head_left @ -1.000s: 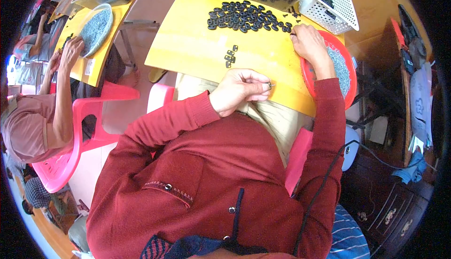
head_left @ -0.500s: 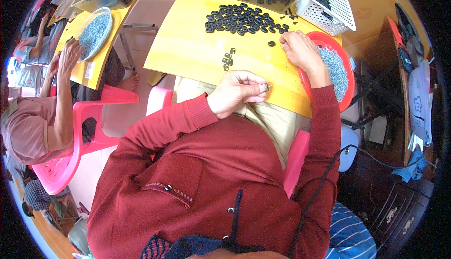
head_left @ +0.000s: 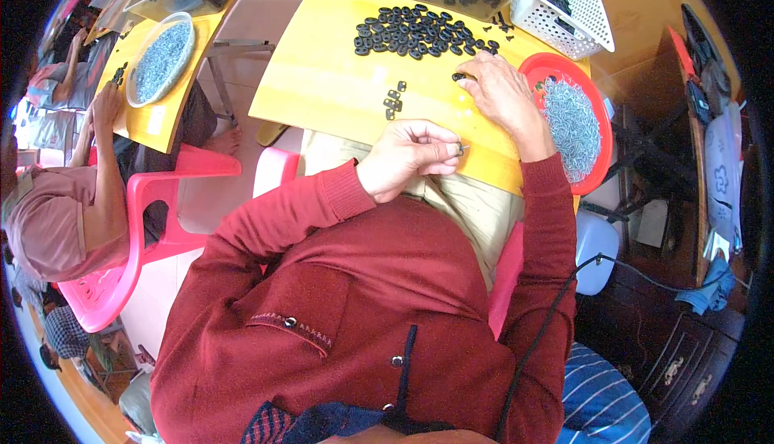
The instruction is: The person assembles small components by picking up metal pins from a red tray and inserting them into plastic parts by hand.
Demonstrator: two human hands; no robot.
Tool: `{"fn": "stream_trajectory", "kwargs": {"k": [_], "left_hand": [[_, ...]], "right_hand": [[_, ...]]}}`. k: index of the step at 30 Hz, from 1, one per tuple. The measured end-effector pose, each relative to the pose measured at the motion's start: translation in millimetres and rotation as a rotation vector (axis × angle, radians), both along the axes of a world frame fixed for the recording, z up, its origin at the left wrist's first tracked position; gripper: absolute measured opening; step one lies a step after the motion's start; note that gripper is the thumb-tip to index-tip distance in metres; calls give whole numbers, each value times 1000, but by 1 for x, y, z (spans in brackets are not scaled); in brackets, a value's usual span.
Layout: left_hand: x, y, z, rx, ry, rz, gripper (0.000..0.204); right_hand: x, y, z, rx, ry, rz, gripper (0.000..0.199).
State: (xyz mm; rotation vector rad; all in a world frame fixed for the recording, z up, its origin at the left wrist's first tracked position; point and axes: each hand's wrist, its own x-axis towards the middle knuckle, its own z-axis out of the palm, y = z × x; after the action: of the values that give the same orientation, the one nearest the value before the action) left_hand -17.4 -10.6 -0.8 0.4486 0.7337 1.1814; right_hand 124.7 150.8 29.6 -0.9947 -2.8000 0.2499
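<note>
Just above my lap, my left hand (head_left: pixel 409 158) pinches a small dark piece (head_left: pixel 460 149) with a thin metal screw sticking out of it. Farther off to the right, my right hand (head_left: pixel 504 97) reaches over the yellow table (head_left: pixel 322 81). Its thumb and fingertips are on a black oval piece (head_left: pixel 458 76) at the near right of a pile of similar black pieces (head_left: pixel 415 31). Several small black rectangular pieces (head_left: pixel 395 101) lie together left of my right hand. Beside my right wrist is a red tray (head_left: pixel 601 126) of silvery screws (head_left: pixel 571 126).
Along the far edge stand a clear bin (head_left: pixel 451 1) of black parts and a white perforated basket (head_left: pixel 592 29). Small black bits (head_left: pixel 501 23) lie near the basket. At left, another person (head_left: pixel 72 210) sits on a pink chair (head_left: pixel 137 226) by a second table with a screw bowl (head_left: pixel 164 57).
My right hand has moved left and a little toward me, onto the lone black oval piece, and has shifted that piece slightly left. My left hand keeps its pinch in nearly the same place.
</note>
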Motion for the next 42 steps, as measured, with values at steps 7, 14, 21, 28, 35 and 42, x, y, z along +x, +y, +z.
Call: {"fn": "stream_trajectory", "kwargs": {"k": [7,14,21,28,35,42], "left_hand": [[0,-1,1,9,3,-1,14],[0,-1,1,14,-3,6,13],[0,-1,2,17,1,12,13],[-1,0,-2,17,-22,14,13],[-1,1,-2,23,-46,25,12],[-2,2,-2,27,-43,22,12]], "right_hand": [[0,-7,0,-118,83,-46,20],[5,-26,-8,-368,375,-166,22],[26,-36,-22,-503,604,-131,22],[32,-50,-12,-562,590,-211,25],[33,-54,-14,-615,659,-170,25],[31,-56,-13,-571,635,-214,24]]}}
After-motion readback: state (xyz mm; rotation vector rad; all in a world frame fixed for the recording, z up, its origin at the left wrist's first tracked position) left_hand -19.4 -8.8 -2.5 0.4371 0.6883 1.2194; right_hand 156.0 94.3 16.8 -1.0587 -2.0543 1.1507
